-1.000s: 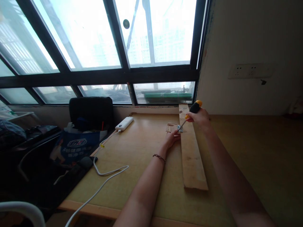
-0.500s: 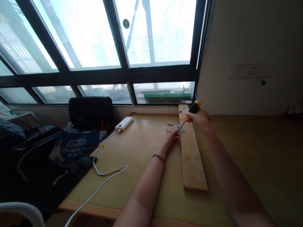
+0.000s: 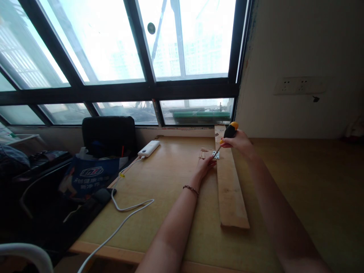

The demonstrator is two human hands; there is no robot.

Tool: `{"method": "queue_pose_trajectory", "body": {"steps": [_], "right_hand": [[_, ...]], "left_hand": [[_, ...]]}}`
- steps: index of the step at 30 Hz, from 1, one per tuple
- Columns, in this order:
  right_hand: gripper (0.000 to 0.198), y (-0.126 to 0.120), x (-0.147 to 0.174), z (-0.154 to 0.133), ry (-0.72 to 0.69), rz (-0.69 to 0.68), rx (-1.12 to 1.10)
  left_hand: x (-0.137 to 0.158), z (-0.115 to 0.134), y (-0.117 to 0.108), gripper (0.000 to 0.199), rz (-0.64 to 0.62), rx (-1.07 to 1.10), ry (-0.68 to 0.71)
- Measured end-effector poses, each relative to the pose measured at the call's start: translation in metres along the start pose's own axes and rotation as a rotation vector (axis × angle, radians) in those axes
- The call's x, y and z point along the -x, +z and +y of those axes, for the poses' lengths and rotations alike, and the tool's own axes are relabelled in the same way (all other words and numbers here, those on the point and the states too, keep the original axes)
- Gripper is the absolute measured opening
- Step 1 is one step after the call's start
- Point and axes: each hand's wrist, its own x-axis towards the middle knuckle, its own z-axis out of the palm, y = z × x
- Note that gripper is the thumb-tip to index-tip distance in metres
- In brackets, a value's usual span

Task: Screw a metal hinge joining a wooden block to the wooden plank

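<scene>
Since the earlier frame the screwdriver [image 3: 227, 135] had tipped a little more upright and its yellow-capped handle had shifted slightly left, while the rest lay much as it was. The right hand [image 3: 239, 142] had its grip closed round the handle, blade angled down onto a small metal bracket [image 3: 216, 154] at the left edge of the long plank [image 3: 229, 182], just right of the frame's centre. The left hand [image 3: 206, 163] rested beside it, fingertips pinching or pressing the bracket, apparently to steady it against the turning; whether that grip was truly closed I could not tell. A small wooden piece [image 3: 205, 152] lay touching the bracket's far side. The plank ran lengthwise on the bench [image 3: 170, 178] toward the window [image 3: 184, 41]. Left of centre sat a white power bank [image 3: 149, 148], its cable [image 3: 125, 212] trailing to the lower left, well clear of the hands. A black chair [image 3: 109, 134] stood at the left edge.
</scene>
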Motion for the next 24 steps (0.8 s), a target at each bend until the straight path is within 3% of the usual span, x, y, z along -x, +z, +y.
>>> {"method": "queue_pose_trajectory", "body": {"steps": [5,9,14,16,20,24], "right_hand": [[0.022,0.002,0.009,-0.009,0.003,-0.066,0.014],[0.025,0.006,0.01,-0.011,-0.05,0.042,0.21],[0.032,0.009,0.01,-0.008,-0.263,0.226,0.642],[0.035,0.01,0.01,-0.007,-0.32,0.286,0.721],[0.033,0.015,0.012,-0.006,-0.294,0.242,0.605],[0.029,0.018,0.013,-0.007,-0.217,0.211,0.455]], "left_hand": [[0.001,0.001,-0.001,0.031,-0.04,0.048,-0.008],[0.002,0.001,-0.001,0.034,-0.016,0.036,0.006],[0.002,0.0,0.003,0.037,0.064,0.015,0.027],[0.002,0.0,0.004,0.037,0.088,0.015,0.033],[0.004,0.001,0.004,0.033,0.073,0.005,0.035],[0.006,0.004,-0.002,0.026,-0.018,0.014,-0.038]]}}
